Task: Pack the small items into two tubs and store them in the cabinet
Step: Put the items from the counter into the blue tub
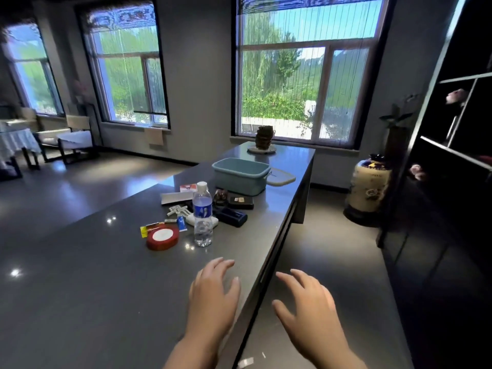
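Observation:
A light blue tub [241,177] stands on the grey table [93,275], with a pale lid [281,177] lying beside it on the right. In front of the tub lie several small items: a water bottle [203,214], a red tape roll [162,237], a dark blue case [231,216], a black box [241,202], a white flat box [177,197] and small packets. My left hand [213,296] hovers over the table's near edge, fingers spread and empty. My right hand [308,307] is beyond the edge over the floor, also spread and empty.
A brown ornament on a plate [264,142] stands at the table's far end. A dark cabinet with open shelves [463,123] lines the right wall, with a large ceramic jar [368,187] near it. Chairs [72,142] stand at the far left.

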Available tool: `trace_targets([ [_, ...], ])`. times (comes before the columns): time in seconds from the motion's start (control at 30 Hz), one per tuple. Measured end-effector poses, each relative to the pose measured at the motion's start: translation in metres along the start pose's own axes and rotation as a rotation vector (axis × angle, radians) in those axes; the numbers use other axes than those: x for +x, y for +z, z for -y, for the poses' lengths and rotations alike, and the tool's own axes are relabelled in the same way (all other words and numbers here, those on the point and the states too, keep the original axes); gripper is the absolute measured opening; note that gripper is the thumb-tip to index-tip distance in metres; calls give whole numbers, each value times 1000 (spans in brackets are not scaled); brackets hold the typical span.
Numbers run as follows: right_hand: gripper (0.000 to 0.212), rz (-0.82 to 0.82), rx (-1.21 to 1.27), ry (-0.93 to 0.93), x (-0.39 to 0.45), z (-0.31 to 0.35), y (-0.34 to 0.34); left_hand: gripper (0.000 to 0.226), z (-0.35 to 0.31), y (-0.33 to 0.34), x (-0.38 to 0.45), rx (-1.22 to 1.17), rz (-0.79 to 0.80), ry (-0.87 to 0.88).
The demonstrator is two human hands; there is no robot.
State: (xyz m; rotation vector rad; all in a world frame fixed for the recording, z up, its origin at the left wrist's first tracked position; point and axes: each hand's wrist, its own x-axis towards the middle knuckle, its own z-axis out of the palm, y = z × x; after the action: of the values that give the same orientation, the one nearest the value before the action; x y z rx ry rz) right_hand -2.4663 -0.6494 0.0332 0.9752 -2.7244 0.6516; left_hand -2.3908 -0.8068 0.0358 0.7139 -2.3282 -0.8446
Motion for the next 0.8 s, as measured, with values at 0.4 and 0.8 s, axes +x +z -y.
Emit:
trace_targets([
  [0.4,48,184,-30,-61,163,-74,38,46,14,90,144,16,-132,-230],
  [0.8,56,311,125,-388,319,-101,90,83,59,110,224,16,-480,-589],
])
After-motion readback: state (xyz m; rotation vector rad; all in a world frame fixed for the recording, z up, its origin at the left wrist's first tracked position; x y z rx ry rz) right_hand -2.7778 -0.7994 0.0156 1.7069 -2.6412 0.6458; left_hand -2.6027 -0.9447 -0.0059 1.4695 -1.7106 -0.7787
